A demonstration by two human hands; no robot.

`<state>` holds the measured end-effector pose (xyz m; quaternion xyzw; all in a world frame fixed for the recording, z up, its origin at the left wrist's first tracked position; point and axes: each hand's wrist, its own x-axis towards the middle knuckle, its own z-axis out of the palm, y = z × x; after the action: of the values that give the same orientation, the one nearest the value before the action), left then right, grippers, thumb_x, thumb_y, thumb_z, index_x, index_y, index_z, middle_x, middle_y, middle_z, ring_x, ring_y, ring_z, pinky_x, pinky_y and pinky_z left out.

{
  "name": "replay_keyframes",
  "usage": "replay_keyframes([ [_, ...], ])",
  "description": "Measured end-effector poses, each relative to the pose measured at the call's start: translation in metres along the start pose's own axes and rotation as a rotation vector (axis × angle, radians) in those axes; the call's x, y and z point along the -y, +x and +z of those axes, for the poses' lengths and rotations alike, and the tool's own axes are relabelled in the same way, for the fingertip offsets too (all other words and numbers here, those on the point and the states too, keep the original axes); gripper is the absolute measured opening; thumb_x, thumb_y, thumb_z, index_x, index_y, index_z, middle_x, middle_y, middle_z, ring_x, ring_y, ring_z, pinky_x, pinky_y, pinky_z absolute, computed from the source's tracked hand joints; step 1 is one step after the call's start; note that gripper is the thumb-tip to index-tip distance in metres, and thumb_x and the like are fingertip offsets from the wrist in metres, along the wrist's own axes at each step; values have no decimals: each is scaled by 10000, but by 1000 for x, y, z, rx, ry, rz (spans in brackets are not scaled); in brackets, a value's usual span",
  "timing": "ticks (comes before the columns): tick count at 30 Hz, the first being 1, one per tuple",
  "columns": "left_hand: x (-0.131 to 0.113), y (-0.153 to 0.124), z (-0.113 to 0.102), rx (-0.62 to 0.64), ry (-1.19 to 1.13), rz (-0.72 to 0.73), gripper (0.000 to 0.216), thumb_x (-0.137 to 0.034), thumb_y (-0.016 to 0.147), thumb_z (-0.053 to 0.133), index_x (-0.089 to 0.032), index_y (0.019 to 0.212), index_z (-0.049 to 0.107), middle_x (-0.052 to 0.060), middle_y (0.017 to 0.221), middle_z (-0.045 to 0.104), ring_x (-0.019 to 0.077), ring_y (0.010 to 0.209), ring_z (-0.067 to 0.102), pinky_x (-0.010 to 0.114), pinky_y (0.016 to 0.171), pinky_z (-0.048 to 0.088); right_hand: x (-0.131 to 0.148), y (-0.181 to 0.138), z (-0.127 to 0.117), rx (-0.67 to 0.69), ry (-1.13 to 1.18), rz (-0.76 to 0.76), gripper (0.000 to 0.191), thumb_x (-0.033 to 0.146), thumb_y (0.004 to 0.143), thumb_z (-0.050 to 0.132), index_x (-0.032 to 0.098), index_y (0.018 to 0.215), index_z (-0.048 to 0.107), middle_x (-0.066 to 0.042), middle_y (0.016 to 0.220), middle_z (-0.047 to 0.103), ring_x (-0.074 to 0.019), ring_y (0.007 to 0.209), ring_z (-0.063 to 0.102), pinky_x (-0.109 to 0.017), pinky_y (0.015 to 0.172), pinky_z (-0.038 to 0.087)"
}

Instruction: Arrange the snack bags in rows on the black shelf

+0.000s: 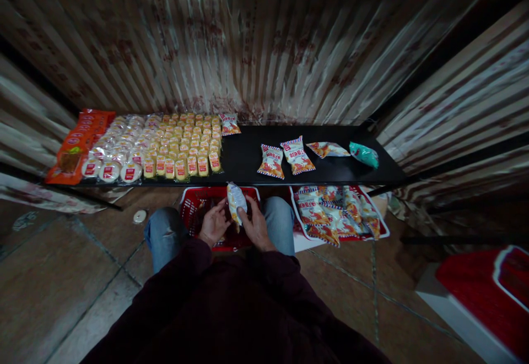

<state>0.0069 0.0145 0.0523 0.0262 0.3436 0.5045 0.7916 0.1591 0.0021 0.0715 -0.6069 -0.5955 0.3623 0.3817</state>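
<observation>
Both my hands hold one small snack packet [236, 201] upright over a red basket [194, 204] between my knees. My left hand [213, 224] pinches its left edge with curled fingers. My right hand [256, 226] grips its right side. In front of me is a low black shelf [243, 157]. On its left lie rows of small yellow packets [185, 144] and round white packets [119, 152]. Two orange snack packets [285, 158] lie in the shelf's middle.
An orange packet [327, 148] and a teal packet [364, 154] lie on the shelf's right. A tray of orange snack packets [336, 212] sits on the floor to my right. Another red basket [496, 292] stands at far right. Curtains hang behind the shelf.
</observation>
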Motion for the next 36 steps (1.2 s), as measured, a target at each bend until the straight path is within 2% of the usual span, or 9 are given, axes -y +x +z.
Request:
replay_keyframes([
  [5,-3,1,3,30,149,17,447,-284,788,543,-222,1224,622,62,1155,671,198,1084,583,334,920,433,4,3,-5,65,151,34,561,487,888,499,216,1373,430,-94,1309,590,-247,1180,567,-397,1009,437],
  [9,-4,2,4,31,229,53,447,-273,760,544,-234,1192,650,37,1241,643,214,1184,531,346,991,380,0,7,-5,123,293,59,566,501,875,532,246,1370,434,-67,1293,608,-231,1167,582,-379,998,458],
  [17,-4,-2,19,58,339,151,414,-247,708,625,-203,1113,699,55,1201,672,238,1208,527,335,1023,357,3,12,-8,199,313,86,637,513,835,595,215,1376,439,-87,1283,611,-243,1161,576,-409,1023,433],
  [24,-4,0,29,45,381,255,345,-191,666,684,-177,1007,737,68,1127,698,241,1205,531,317,1033,364,-7,23,-7,74,190,80,509,490,778,650,193,1190,613,-95,1181,652,-272,1078,601,-452,985,450],
  [32,-1,7,27,8,410,321,372,-180,658,716,-203,1029,726,56,1177,667,222,1122,571,300,966,414,-11,30,-5,41,404,97,562,464,849,578,237,1356,488,-69,1254,639,-235,1101,623,-399,932,523],
  [36,1,9,30,29,436,332,423,-201,682,733,-226,1102,687,45,1203,657,223,1121,571,308,953,430,-11,34,-4,32,424,135,522,504,879,525,232,1325,520,-78,1198,666,-229,1050,649,-391,904,540],
])
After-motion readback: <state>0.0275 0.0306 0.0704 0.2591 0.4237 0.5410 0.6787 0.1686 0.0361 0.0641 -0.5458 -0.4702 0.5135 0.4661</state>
